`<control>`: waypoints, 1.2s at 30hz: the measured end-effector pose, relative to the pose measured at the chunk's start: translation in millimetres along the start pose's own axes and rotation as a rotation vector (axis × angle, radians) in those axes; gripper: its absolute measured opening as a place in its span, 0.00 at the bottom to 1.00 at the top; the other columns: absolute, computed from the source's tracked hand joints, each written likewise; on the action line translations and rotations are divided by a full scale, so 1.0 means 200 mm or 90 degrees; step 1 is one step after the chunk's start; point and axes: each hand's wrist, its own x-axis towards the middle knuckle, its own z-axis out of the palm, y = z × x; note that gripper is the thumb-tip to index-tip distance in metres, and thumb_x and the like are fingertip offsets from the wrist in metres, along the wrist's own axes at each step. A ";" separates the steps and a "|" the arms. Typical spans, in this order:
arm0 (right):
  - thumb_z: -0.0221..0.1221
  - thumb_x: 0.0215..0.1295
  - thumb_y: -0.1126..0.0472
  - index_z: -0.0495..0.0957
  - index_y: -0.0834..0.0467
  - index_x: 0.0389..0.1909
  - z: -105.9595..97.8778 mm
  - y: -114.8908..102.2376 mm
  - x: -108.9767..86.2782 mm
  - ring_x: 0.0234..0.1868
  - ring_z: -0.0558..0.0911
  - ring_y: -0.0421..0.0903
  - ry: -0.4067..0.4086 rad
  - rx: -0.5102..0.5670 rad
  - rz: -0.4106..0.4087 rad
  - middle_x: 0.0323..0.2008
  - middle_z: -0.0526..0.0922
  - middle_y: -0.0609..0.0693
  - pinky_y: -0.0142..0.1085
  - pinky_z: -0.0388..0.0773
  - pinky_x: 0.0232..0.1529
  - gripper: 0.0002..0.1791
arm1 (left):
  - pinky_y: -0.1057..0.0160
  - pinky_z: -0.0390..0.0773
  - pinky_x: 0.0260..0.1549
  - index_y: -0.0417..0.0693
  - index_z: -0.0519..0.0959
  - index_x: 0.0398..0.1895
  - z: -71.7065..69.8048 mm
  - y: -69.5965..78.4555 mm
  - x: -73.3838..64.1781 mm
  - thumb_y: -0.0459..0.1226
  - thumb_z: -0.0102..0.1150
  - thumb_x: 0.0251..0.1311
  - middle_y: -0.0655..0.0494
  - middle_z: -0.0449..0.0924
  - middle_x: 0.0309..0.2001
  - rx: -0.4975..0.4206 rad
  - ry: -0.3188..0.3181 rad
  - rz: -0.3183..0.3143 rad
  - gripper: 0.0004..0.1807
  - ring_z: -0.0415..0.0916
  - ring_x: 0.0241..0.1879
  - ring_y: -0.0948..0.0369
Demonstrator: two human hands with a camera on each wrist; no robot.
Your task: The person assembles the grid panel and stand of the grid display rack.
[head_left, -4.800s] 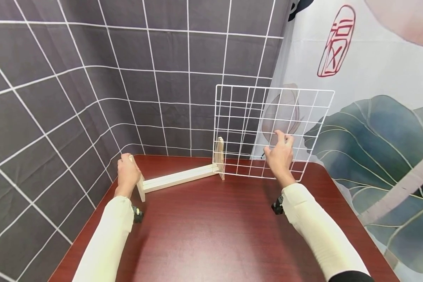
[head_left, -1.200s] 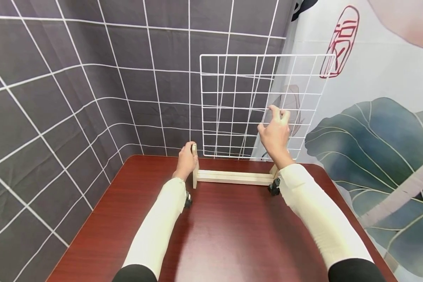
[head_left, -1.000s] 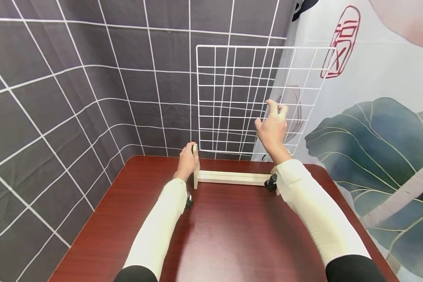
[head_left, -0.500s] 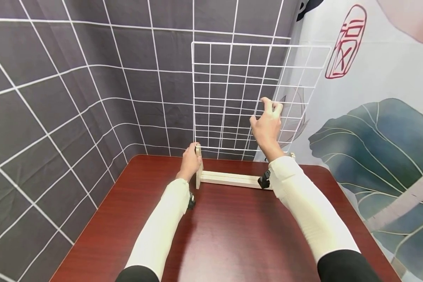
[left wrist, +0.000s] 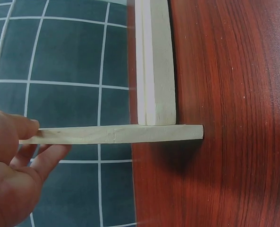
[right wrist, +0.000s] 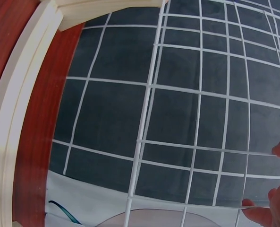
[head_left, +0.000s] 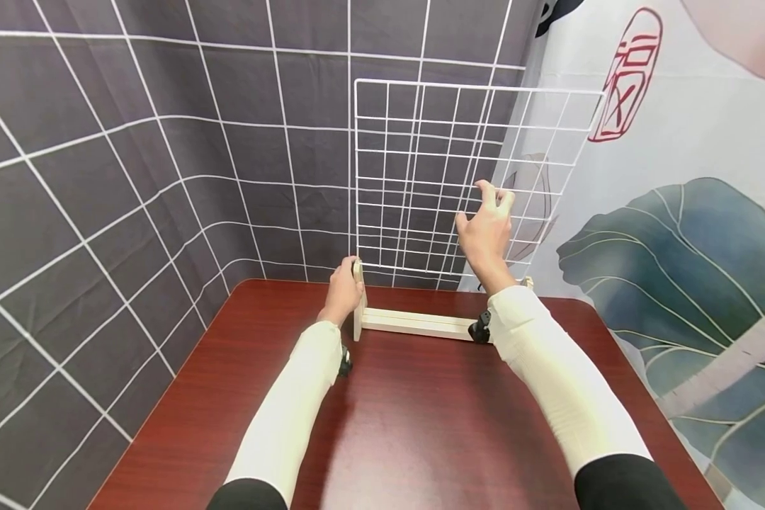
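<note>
A pale wooden stand sits on the table, with a long crossbar (head_left: 414, 324) between two short uprights. My left hand (head_left: 344, 292) pinches the top of the left upright (left wrist: 116, 135) between thumb and fingers. A white wire grid panel (right wrist: 149, 85) is held up by my right hand (head_left: 486, 230), its fingers hooked on the wires right of the panel's middle. The panel's lower left corner is close to the top of the left upright, and its lower edge runs above the crossbar. My right forearm hides most of the right upright (head_left: 528, 282).
The reddish-brown table (head_left: 382, 425) has its back edge just behind the stand. A dark grey curtain (head_left: 293, 177) with white lines hangs behind and to the left. To the right hangs a white curtain (head_left: 676, 142) with leaf prints.
My left hand has brought the stand rightward and turned it more parallel to the back edge. The grid panel has risen above the stand; over the last half second it has shifted slightly right.
</note>
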 end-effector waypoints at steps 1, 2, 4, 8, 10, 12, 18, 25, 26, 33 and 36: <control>0.67 0.57 0.63 0.71 0.47 0.66 0.00 0.00 0.00 0.44 0.81 0.69 0.000 -0.001 0.002 0.61 0.68 0.58 0.58 0.80 0.45 0.34 | 0.45 0.77 0.62 0.44 0.66 0.70 0.00 0.00 0.00 0.24 0.59 0.60 0.34 0.78 0.58 -0.001 -0.003 -0.001 0.34 0.77 0.61 0.40; 0.68 0.57 0.62 0.71 0.47 0.65 0.00 0.00 -0.01 0.44 0.82 0.69 0.001 -0.003 0.003 0.61 0.68 0.58 0.58 0.80 0.45 0.34 | 0.45 0.77 0.62 0.44 0.66 0.70 0.00 0.00 0.00 0.24 0.59 0.60 0.34 0.78 0.58 -0.002 -0.005 -0.003 0.34 0.77 0.61 0.40; 0.68 0.57 0.62 0.72 0.47 0.65 0.01 0.01 -0.01 0.45 0.82 0.69 0.004 -0.006 0.002 0.61 0.68 0.58 0.58 0.80 0.45 0.33 | 0.45 0.78 0.62 0.44 0.66 0.70 0.00 0.00 0.00 0.24 0.59 0.60 0.33 0.78 0.57 -0.002 -0.005 -0.004 0.34 0.77 0.60 0.40; 0.68 0.56 0.63 0.72 0.47 0.65 0.01 0.00 -0.01 0.44 0.82 0.70 0.011 -0.004 -0.004 0.61 0.69 0.58 0.58 0.80 0.45 0.33 | 0.45 0.77 0.62 0.44 0.66 0.70 0.01 0.00 0.00 0.24 0.59 0.60 0.34 0.78 0.57 0.003 -0.001 -0.005 0.33 0.77 0.60 0.40; 0.68 0.56 0.63 0.72 0.46 0.64 0.01 -0.01 0.00 0.44 0.82 0.70 0.011 -0.003 -0.004 0.61 0.69 0.57 0.58 0.80 0.45 0.33 | 0.45 0.77 0.63 0.44 0.66 0.70 0.00 0.00 0.01 0.24 0.59 0.60 0.34 0.78 0.57 0.004 0.001 -0.005 0.33 0.76 0.61 0.40; 0.68 0.56 0.63 0.72 0.46 0.64 0.00 -0.02 0.00 0.45 0.82 0.69 0.011 0.000 -0.005 0.61 0.69 0.57 0.57 0.80 0.45 0.33 | 0.45 0.76 0.63 0.44 0.66 0.70 0.00 0.00 0.01 0.24 0.59 0.60 0.34 0.78 0.57 0.005 -0.002 -0.006 0.33 0.76 0.61 0.40; 0.68 0.56 0.63 0.72 0.46 0.64 -0.01 -0.03 0.00 0.50 0.81 0.68 0.002 0.000 -0.009 0.61 0.68 0.57 0.57 0.80 0.48 0.33 | 0.46 0.76 0.63 0.44 0.65 0.70 0.00 0.00 0.01 0.24 0.58 0.60 0.34 0.78 0.58 0.006 -0.005 -0.006 0.33 0.76 0.62 0.40; 0.69 0.56 0.63 0.72 0.47 0.65 0.00 0.01 -0.03 0.49 0.81 0.68 -0.005 -0.007 -0.003 0.61 0.68 0.58 0.57 0.80 0.47 0.33 | 0.46 0.76 0.63 0.44 0.66 0.70 0.02 -0.01 0.02 0.24 0.58 0.60 0.34 0.79 0.57 0.012 -0.001 -0.001 0.33 0.76 0.61 0.40; 0.69 0.56 0.63 0.72 0.47 0.64 0.00 0.02 -0.03 0.48 0.82 0.68 -0.004 -0.007 -0.003 0.61 0.69 0.58 0.57 0.80 0.46 0.33 | 0.46 0.76 0.63 0.44 0.66 0.69 0.02 -0.01 0.02 0.24 0.58 0.59 0.34 0.79 0.56 0.012 0.000 0.000 0.33 0.76 0.61 0.40; 0.69 0.56 0.63 0.73 0.49 0.63 0.02 0.05 -0.07 0.45 0.82 0.70 -0.003 0.005 -0.005 0.60 0.69 0.60 0.58 0.79 0.45 0.32 | 0.45 0.76 0.62 0.44 0.67 0.68 0.00 -0.02 0.02 0.24 0.60 0.59 0.33 0.79 0.55 0.016 -0.002 0.002 0.32 0.76 0.60 0.38; 0.69 0.56 0.63 0.73 0.50 0.64 0.02 0.07 -0.07 0.45 0.81 0.70 -0.004 0.005 -0.004 0.60 0.69 0.60 0.59 0.79 0.46 0.32 | 0.45 0.76 0.62 0.45 0.67 0.68 0.00 -0.01 0.02 0.25 0.60 0.59 0.33 0.79 0.55 0.018 -0.007 -0.004 0.32 0.76 0.60 0.39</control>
